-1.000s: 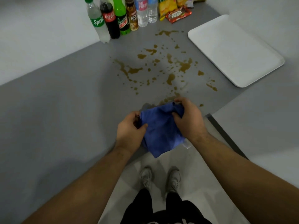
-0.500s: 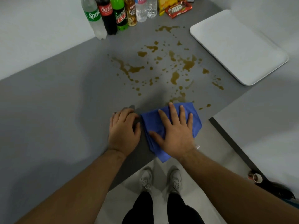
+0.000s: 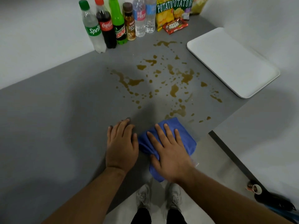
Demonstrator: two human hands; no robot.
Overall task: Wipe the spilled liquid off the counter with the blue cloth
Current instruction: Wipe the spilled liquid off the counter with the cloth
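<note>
The blue cloth (image 3: 186, 135) lies bunched on the grey counter (image 3: 64, 118) near its front edge, one corner hanging over the edge. My right hand (image 3: 169, 151) presses flat on the cloth with fingers spread. My left hand (image 3: 121, 143) rests flat on the bare counter just left of the cloth. Brown spilled liquid (image 3: 173, 83) spreads in puddles and drops beyond the cloth; the nearest puddle (image 3: 178, 111) touches the cloth's far edge.
Several drink bottles (image 3: 111, 25) and snack packets (image 3: 171, 15) line the back wall. A white tray (image 3: 231, 62) lies at the right. The counter steps down to the floor at the right, where a dark bag and a cup (image 3: 257, 189) lie. My shoes (image 3: 158, 196) show below.
Both hands first held the cloth up by its edges, then laid it on the counter. My right hand now presses it flat, and my left hand has let go and rests beside it.
</note>
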